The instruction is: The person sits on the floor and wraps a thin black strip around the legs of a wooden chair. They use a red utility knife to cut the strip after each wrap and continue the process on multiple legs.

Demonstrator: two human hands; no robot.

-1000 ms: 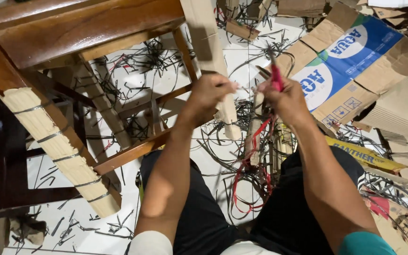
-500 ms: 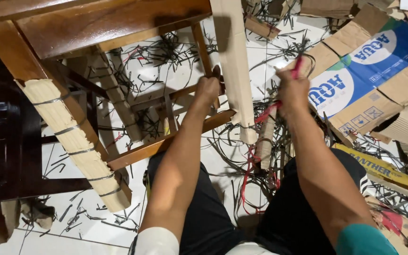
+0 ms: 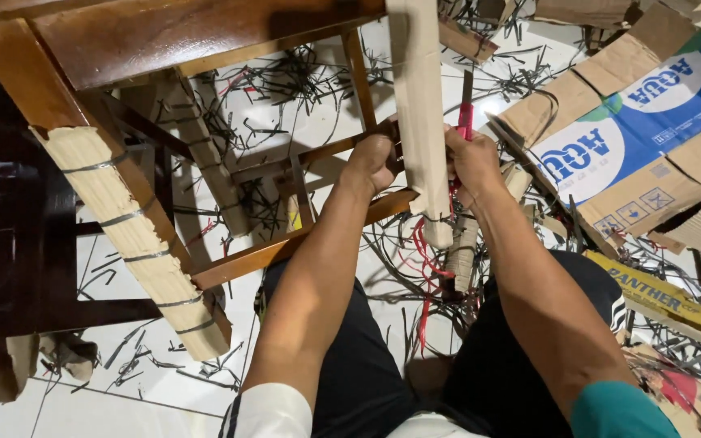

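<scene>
The chair frame (image 3: 196, 36) is glossy, varnished brown wood. Its legs (image 3: 419, 105) wear matt, ribbed corrugated cardboard, the left one (image 3: 135, 235) bound with dark plastic strapping. White floor tiles (image 3: 115, 405) shine smoothly; the flattened box (image 3: 626, 154), far right, is printed cardboard.

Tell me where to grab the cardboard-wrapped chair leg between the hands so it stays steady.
Grip the cardboard-wrapped leg on its lower part, just above the free end, clasping it from both sides. It is long and straight with flat faces, so palms should sit flush. The left hand already comes in from the left, the right hand from the right, where red strapping hangs.
</scene>
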